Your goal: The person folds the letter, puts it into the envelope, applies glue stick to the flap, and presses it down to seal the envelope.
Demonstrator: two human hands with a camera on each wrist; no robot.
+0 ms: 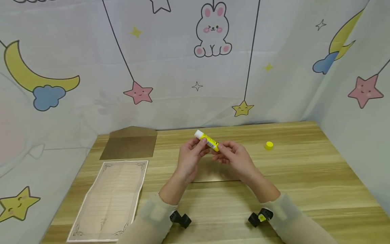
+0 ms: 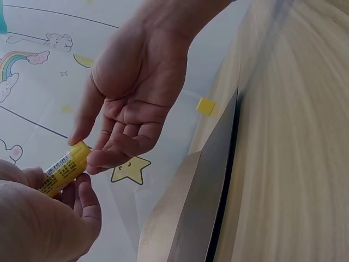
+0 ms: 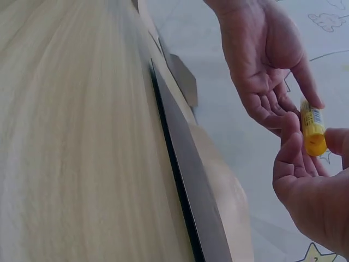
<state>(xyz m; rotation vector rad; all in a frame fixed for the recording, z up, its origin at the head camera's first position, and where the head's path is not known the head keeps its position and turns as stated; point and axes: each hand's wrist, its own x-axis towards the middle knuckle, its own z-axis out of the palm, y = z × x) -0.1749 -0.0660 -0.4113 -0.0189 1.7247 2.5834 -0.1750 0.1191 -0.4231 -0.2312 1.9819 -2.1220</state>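
A yellow glue stick point(image 1: 211, 142) with its white end uncovered is held up in both hands, tilted with that end to the upper left. My left hand point(image 1: 189, 158) grips its barrel, the thumb lying along the label. At the lower end, my right hand point(image 1: 240, 160) pinches the yellow base point(image 3: 315, 146) between thumb and fingers. Below the hands a brown envelope point(image 1: 217, 172) lies on the table, partly hidden by them; its flap point(image 3: 218, 185) is raised in the right wrist view. The yellow cap point(image 1: 269, 145) stands apart on the right.
At the back left of the wooden table point(image 1: 307, 176) lies another brown envelope point(image 1: 129, 146) with its flap open. A lined, bordered sheet of letter paper point(image 1: 107, 200) is in front of it. A printed cloth point(image 1: 182, 67) hangs behind the table.
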